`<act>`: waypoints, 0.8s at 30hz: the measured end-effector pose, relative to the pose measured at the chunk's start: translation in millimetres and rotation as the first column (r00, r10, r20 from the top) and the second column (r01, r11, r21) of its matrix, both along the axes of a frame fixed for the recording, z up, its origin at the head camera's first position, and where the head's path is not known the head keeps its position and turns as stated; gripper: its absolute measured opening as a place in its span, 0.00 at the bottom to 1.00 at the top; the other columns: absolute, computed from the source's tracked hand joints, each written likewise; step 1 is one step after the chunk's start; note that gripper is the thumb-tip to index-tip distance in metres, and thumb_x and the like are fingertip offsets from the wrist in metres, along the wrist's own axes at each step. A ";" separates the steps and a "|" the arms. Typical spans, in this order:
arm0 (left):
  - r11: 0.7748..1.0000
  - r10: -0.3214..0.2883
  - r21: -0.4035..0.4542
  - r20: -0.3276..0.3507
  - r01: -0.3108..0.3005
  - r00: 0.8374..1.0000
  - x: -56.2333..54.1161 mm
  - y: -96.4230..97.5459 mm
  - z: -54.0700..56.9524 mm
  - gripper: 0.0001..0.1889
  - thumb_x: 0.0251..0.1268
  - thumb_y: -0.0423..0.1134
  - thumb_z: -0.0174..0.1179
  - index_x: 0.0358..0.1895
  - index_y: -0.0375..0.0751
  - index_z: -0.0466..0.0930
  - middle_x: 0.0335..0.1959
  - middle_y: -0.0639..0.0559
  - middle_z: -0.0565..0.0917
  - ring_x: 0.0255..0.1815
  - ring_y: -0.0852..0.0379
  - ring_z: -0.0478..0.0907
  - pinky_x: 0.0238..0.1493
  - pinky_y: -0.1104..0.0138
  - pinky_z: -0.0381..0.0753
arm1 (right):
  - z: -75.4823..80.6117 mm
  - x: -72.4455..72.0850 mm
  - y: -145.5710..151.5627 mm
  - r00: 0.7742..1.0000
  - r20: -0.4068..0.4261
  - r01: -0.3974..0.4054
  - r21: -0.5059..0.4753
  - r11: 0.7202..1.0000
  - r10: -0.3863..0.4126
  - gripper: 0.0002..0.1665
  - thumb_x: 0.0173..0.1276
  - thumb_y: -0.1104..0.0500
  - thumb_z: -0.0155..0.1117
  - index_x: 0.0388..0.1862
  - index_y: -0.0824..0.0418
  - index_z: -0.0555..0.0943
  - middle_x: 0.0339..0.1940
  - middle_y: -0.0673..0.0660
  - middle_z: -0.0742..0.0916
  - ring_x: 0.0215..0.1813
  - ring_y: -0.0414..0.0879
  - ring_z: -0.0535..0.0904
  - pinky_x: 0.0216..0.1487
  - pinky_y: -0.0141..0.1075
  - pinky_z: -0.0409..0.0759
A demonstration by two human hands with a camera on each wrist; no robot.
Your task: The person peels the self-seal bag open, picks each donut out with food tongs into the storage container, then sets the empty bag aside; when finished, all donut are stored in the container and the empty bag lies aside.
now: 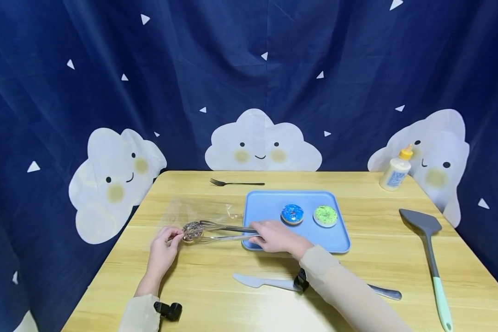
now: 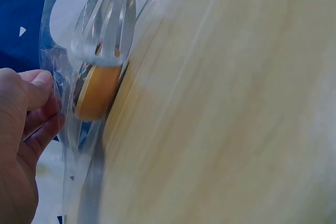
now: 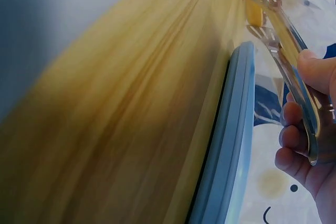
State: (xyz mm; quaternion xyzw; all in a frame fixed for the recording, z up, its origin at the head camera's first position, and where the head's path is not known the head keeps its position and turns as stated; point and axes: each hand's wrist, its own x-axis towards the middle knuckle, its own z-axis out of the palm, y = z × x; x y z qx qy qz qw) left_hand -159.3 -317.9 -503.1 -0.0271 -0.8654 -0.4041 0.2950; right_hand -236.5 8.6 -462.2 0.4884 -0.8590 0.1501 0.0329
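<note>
My left hand (image 1: 163, 251) pinches the edge of a clear plastic bag (image 1: 174, 212) at the left of the table. In the bag lies a chocolate-brown sprinkled donut (image 1: 192, 230), its orange-tan side (image 2: 97, 94) facing the left wrist view. My right hand (image 1: 278, 236) grips metal tongs (image 1: 234, 228) with slotted ends, thumb on one arm and fingers around the other. The tongs reach left into the bag, their ends on either side of the donut. Under the right hand is a blue tray (image 1: 261, 207) bearing a blue donut (image 1: 292, 214) and a green donut (image 1: 325, 216).
A dark fork (image 1: 237, 183) lies behind the bag. Nearer the front is a knife (image 1: 255, 281); beyond the right forearm a metal handle end (image 1: 386, 292) shows. On the right lie a spatula (image 1: 430, 246) with a mint handle and, farther back, a yellow-capped bottle (image 1: 396, 171).
</note>
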 end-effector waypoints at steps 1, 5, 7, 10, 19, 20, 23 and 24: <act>1.000 0.001 0.004 -0.003 -0.001 1.000 -0.1 -0.1 -0.4 0.05 0.55 0.23 0.62 0.28 0.37 0.79 0.35 0.51 0.79 0.37 0.59 0.76 0.43 0.84 0.73 | -0.4 0.2 1.8 1.000 -0.008 0.002 -0.006 1.000 -0.002 0.19 0.68 0.50 0.57 0.50 0.62 0.75 0.25 0.45 0.78 0.26 0.37 0.70 0.31 0.33 0.76; 1.000 0.003 -0.001 -0.027 -0.003 1.000 -0.9 -0.4 -0.7 0.06 0.54 0.23 0.62 0.28 0.37 0.79 0.34 0.52 0.79 0.36 0.60 0.76 0.41 0.84 0.74 | 1.0 4.4 11.3 0.997 -0.078 0.009 -0.019 1.000 -0.011 0.20 0.67 0.48 0.58 0.48 0.61 0.76 0.24 0.45 0.77 0.26 0.38 0.70 0.27 0.32 0.74; 1.000 0.003 -0.004 -0.029 -0.003 1.000 -1.5 -0.5 -0.7 0.07 0.54 0.22 0.62 0.28 0.38 0.79 0.33 0.53 0.78 0.36 0.61 0.75 0.41 0.84 0.73 | 2.7 7.3 17.2 0.993 -0.116 0.014 -0.025 1.000 -0.017 0.20 0.67 0.48 0.58 0.48 0.62 0.76 0.24 0.45 0.76 0.25 0.38 0.69 0.25 0.31 0.72; 1.000 -0.001 -0.005 -0.022 0.001 1.000 -2.0 -0.6 -0.7 0.07 0.55 0.22 0.62 0.28 0.39 0.79 0.34 0.54 0.78 0.36 0.61 0.76 0.41 0.83 0.74 | 5.8 11.8 27.3 0.988 -0.153 0.025 -0.025 0.999 -0.028 0.21 0.67 0.48 0.58 0.48 0.63 0.76 0.24 0.45 0.76 0.24 0.37 0.68 0.24 0.29 0.71; 1.000 0.004 -0.015 -0.007 -0.004 1.000 -0.2 0.2 2.4 0.06 0.56 0.24 0.62 0.28 0.38 0.79 0.33 0.54 0.78 0.36 0.59 0.76 0.40 0.85 0.73 | 13.8 22.6 59.1 0.987 -0.157 0.016 -0.083 0.996 -0.029 0.19 0.66 0.52 0.60 0.48 0.65 0.76 0.21 0.44 0.72 0.23 0.36 0.65 0.27 0.31 0.73; 1.000 0.001 -0.015 -0.006 -0.001 1.000 -0.1 0.7 2.6 0.06 0.56 0.24 0.62 0.28 0.38 0.79 0.33 0.53 0.78 0.36 0.58 0.76 0.40 0.85 0.73 | 14.0 23.7 63.4 0.987 -0.157 0.013 -0.097 0.995 -0.028 0.19 0.66 0.53 0.61 0.48 0.66 0.76 0.22 0.46 0.74 0.23 0.36 0.66 0.27 0.32 0.74; 1.000 -0.006 -0.017 -0.009 0.006 1.000 -0.1 1.9 2.7 0.06 0.56 0.24 0.62 0.28 0.37 0.79 0.33 0.52 0.77 0.36 0.58 0.76 0.40 0.85 0.73 | 13.5 27.5 78.5 0.988 -0.152 0.014 -0.141 0.990 -0.036 0.20 0.64 0.55 0.63 0.49 0.68 0.75 0.27 0.52 0.80 0.25 0.38 0.71 0.31 0.35 0.78; 1.000 -0.010 -0.017 -0.010 0.010 1.000 -0.1 2.2 2.4 0.06 0.56 0.23 0.62 0.28 0.37 0.79 0.33 0.52 0.77 0.36 0.58 0.76 0.40 0.85 0.73 | 13.0 29.0 84.6 0.986 -0.158 0.022 -0.151 0.988 -0.046 0.21 0.63 0.56 0.63 0.49 0.69 0.75 0.30 0.54 0.82 0.27 0.40 0.74 0.34 0.37 0.79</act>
